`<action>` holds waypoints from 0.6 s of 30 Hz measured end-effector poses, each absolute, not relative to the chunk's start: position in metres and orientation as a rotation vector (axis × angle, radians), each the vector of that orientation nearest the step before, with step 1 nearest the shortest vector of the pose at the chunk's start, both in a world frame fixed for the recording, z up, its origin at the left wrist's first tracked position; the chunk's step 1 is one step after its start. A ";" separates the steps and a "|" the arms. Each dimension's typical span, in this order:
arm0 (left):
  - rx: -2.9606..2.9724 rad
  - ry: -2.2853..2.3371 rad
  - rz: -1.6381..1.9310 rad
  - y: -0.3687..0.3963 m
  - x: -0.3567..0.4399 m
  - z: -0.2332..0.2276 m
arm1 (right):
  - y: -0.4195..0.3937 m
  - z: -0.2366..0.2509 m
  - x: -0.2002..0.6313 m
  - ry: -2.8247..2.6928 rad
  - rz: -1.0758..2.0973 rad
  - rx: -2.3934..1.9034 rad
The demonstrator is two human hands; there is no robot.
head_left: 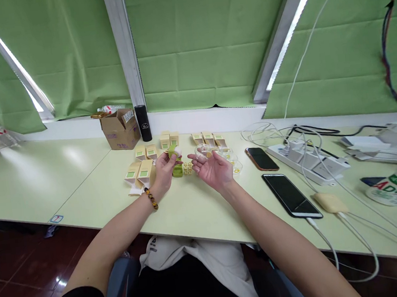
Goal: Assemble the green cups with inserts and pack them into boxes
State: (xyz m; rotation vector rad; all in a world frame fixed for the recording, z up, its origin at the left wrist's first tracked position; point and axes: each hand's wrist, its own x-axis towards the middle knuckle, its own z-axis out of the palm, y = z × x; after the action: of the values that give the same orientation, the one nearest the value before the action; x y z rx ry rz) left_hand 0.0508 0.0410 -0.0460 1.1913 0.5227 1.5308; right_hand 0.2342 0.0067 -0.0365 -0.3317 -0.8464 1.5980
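Left hand (164, 167): fingers pinched on a small green piece (172, 150), lifted just above the table (81, 179).
Right hand (214, 168): palm up, open, holding nothing.
Feel: looks light, stiff plastic; pinch its sides.
Nearby: green cap (177, 171), little cartons (140, 172).

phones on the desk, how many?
2. One phone lies right of the right hand, by the power strip. The other phone lies nearer, cable plugged in. None seem hidden.
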 end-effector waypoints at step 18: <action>1.212 0.554 1.553 0.043 0.050 -0.050 | 0.013 -0.048 0.232 -1.128 1.047 -0.660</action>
State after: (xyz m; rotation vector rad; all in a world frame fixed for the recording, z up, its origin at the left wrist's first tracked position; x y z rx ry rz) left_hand 0.0498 0.0430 -0.0499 1.2118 0.5540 1.5535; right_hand 0.2320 0.0133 -0.0479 -0.6599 -1.1284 1.0466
